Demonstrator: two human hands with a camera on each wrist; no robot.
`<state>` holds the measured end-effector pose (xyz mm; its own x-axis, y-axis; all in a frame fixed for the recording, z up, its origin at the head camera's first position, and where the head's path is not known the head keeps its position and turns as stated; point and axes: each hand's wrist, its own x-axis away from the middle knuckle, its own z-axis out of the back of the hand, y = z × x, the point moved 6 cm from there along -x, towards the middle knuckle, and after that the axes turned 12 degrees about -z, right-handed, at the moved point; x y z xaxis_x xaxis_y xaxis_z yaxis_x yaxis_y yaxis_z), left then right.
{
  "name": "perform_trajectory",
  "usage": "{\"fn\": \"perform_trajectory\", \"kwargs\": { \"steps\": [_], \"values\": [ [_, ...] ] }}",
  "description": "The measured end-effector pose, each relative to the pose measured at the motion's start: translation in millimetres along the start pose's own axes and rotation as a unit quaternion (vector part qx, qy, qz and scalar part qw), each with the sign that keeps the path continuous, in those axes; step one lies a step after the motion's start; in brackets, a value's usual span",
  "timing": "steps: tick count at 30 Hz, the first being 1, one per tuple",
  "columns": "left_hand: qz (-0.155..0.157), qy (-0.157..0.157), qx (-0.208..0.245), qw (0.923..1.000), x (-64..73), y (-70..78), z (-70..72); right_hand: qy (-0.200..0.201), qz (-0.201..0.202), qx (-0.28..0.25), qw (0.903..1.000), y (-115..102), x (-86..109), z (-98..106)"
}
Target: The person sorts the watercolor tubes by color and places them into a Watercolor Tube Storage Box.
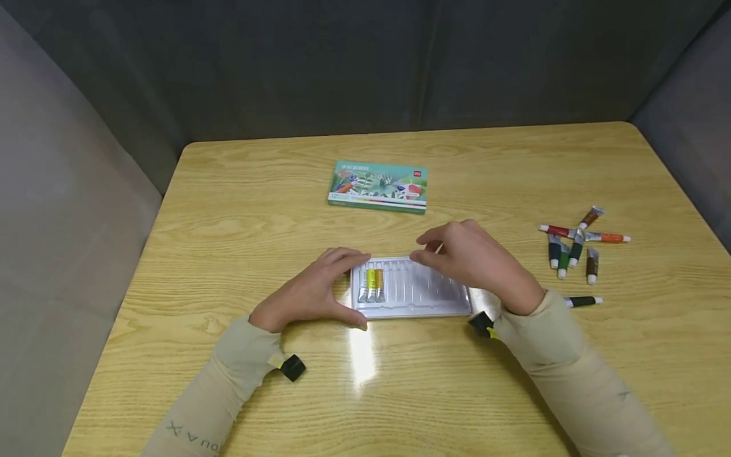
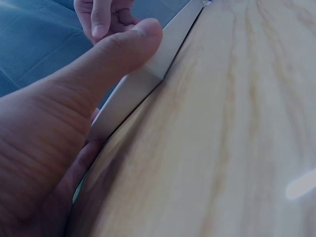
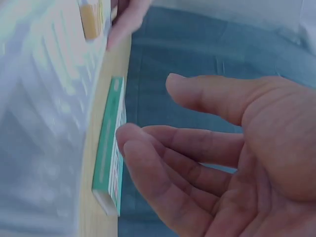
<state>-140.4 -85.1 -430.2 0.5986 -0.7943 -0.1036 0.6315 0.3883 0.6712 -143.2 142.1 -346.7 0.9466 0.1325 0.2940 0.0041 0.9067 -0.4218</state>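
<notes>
The tray (image 1: 425, 295), glossy, ribbed and rectangular, holds three flat-ended tubes (image 1: 372, 285).

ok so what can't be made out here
Head view: far right corner of the tray, hidden by the right hand.
Head view: one end of the lowest loose tube, behind the right sleeve.
Head view: fine print on the green box, too small.
Right wrist view: rest of the tray, past the left edge.
</notes>
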Motion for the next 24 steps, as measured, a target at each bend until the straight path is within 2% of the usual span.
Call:
{"fn": "perform_trajectory", "kwargs": {
  "steps": [6, 13, 19, 24],
  "values": [
    [0.003, 0.002, 0.003, 1.0, 0.4, -0.4, -0.1, 0.004, -0.049, 0.003, 0.9988, 25, -4.9, 19],
    [0.004, 0.002, 0.009, 1.0, 0.3, -0.4, -0.5, 0.002, -0.125, -0.011, 0.992, 74, -14.6, 41],
    [0.0, 0.001, 0.01, 0.9999, 0.4, -0.3, -0.6, -0.012, -0.151, -0.044, 0.9874, 111, -15.4, 58],
    [0.0, 0.003, 0.013, 0.9999, 0.5, 0.9, 0.2, 0.014, -0.165, -0.053, 0.9848, 137, -8.2, 75]
  ]
}}
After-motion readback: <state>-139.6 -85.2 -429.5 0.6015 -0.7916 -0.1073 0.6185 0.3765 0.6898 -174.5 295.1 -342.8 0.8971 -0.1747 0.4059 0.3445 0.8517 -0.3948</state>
